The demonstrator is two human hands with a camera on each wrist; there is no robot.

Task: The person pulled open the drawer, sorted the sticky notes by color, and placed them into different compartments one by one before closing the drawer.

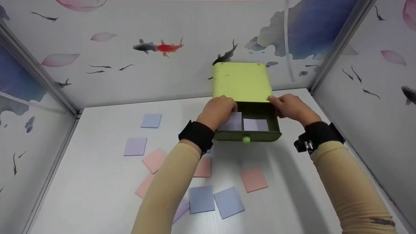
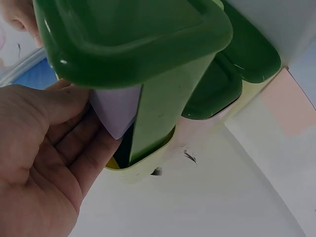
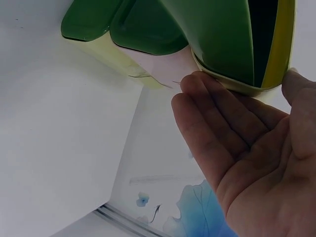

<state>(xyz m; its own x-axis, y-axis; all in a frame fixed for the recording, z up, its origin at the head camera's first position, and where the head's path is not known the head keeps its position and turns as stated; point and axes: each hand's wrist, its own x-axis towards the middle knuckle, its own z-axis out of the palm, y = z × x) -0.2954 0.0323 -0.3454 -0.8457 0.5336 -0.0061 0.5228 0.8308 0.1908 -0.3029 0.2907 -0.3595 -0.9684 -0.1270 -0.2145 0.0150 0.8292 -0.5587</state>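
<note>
Small light-green drawer box [image 1: 242, 81] stands at the far side of the white table [image 1: 97, 182], just in front of the back wall. Its dark green drawer [image 1: 260, 135] is pulled out toward the near side, round knob [image 1: 246, 139] facing the person.

Left hand [image 1: 218, 110]: at the left edge of the open drawer, fingers reaching in over a pale purple sticky note [image 1: 234, 122]. In the left wrist view the fingers [image 2: 74, 148] lie fairly straight against a corner of that note [image 2: 116, 111], with the thumb over its top edge; the note looks lightly pinched between thumb and fingers, just beside the drawer's wall.

Right hand [image 1: 291, 107]: at the right front corner of the box housing. Right wrist view shows an open palm, fingers [image 3: 217, 123] straight and touching the yellow-green rim [image 3: 247, 86], thumb at the far side of the corner. Bracing, not curled round.

Inside the drawer, a second pale purple note [image 1: 255, 124] lies flat to the right of the first.

On the table, near side of the drawer: loose notes scattered, pink [image 1: 253, 179], blue [image 1: 228, 202] and purple [image 1: 135, 146]; one blue note [image 1: 151, 120] lies farther left.
</note>
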